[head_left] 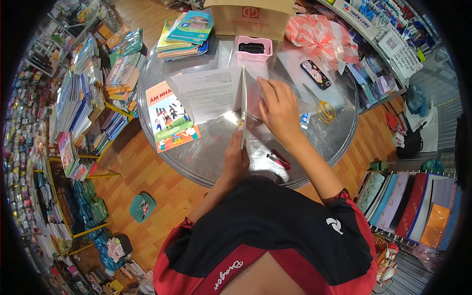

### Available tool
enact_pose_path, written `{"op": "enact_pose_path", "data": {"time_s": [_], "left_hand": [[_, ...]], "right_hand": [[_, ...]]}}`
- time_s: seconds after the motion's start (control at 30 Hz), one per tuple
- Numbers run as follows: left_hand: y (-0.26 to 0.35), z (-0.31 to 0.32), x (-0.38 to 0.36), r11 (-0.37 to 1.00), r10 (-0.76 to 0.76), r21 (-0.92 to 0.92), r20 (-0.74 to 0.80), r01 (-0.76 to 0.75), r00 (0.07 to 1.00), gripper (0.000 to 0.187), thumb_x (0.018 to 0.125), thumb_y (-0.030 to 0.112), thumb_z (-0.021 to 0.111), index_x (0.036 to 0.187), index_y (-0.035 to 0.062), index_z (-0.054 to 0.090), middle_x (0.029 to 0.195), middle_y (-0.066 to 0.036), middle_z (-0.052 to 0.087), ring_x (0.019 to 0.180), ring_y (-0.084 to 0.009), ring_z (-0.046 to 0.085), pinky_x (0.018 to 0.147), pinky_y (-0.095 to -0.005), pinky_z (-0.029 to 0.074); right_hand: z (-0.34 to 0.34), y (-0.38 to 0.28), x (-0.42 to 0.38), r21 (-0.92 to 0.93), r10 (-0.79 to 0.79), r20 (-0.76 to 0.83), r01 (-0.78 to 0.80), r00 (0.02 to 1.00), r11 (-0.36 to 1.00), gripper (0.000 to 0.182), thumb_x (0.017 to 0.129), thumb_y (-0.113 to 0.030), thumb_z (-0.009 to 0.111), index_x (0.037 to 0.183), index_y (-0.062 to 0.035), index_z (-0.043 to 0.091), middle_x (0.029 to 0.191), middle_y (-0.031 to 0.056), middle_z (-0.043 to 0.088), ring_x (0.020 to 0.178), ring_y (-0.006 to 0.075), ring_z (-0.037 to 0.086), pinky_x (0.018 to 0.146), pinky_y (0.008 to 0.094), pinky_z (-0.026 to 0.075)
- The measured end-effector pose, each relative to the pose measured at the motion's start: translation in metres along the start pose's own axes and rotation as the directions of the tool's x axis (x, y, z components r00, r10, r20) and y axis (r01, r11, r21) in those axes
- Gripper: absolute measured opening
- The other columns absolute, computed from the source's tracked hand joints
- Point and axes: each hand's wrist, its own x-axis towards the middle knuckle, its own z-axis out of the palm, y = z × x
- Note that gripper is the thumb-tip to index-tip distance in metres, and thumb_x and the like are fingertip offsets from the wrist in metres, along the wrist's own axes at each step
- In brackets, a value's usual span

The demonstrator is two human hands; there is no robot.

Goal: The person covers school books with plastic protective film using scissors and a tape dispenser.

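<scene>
Fisheye view: strong barrel distortion, black vignette in all four corners. Lighting bright and even, apparently from overhead. Glare patches on the round metal table and on the clear plastic sheet (detail washed out there). Soft shadow beneath the table's near edge. Centre sharp; shelves at left edge smeared, compressed.

Cardboard box: top cut off by the upper edge. Printed sheet: text too small to read. Upright book: seen edge-on, cover hidden. Left hand: fingers mostly hidden behind that book. Red object beside the right forearm: possibly a stapler, partly covered. Bench: near rim hidden by the person's body.
</scene>
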Motion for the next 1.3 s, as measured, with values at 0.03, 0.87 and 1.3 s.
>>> {"op": "enact_pose_path", "data": {"time_s": [0.03, 0.87, 1.3], "left_hand": [[0.0, -0.003, -0.002, 1.0, -0.003, -0.009, 0.03, 0.003, 1.0, 0.027, 0.086, 0.004, 0.041, 0.111, -0.0054, 0.047, 0.092, -0.024, 0.056, 0.082, -0.0382, 0.056, 0.071, -0.037, 0.044], [0.028, -0.076, 0.067, 0.957, 0.232, -0.236, 0.279, -0.168, 0.932, 0.058, 0.073, 0.022, 0.067, 0.123, 0.0051, 0.043, 0.13, -0.014, 0.039, 0.096, -0.0256, 0.056, 0.074, -0.032, 0.048], [0.013, -0.038, 0.1, 0.934, 0.28, 0.167, 0.208, -0.316, 0.937, 0.04, 0.071, 0.026, 0.068, 0.103, 0.0055, 0.055, 0.078, -0.008, 0.053, 0.064, -0.0261, 0.055, 0.055, -0.0337, 0.045]], "right_hand": [[0.001, 0.001, 0.007, 0.002, -0.003, -0.004, 0.003, 1.0, 1.0, 0.041, 0.068, -0.004, 0.062, 0.108, -0.0059, 0.053, 0.103, 0.0124, 0.053, 0.096, 0.0297, 0.051, 0.082, 0.0384, 0.042], [-0.002, 0.041, 0.051, 0.384, -0.3, 0.828, -0.089, 0.473, 0.919, 0.041, 0.066, 0.004, 0.057, 0.106, -0.0036, 0.054, 0.085, 0.0181, 0.061, 0.081, 0.0316, 0.058, 0.07, 0.0382, 0.044], [-0.02, 0.037, 0.065, 0.306, -0.269, 0.915, -0.083, 0.3, 0.948, 0.042, 0.07, -0.005, 0.061, 0.111, -0.0023, 0.05, 0.095, 0.0198, 0.059, 0.089, 0.0339, 0.056, 0.076, 0.0388, 0.043]]}}
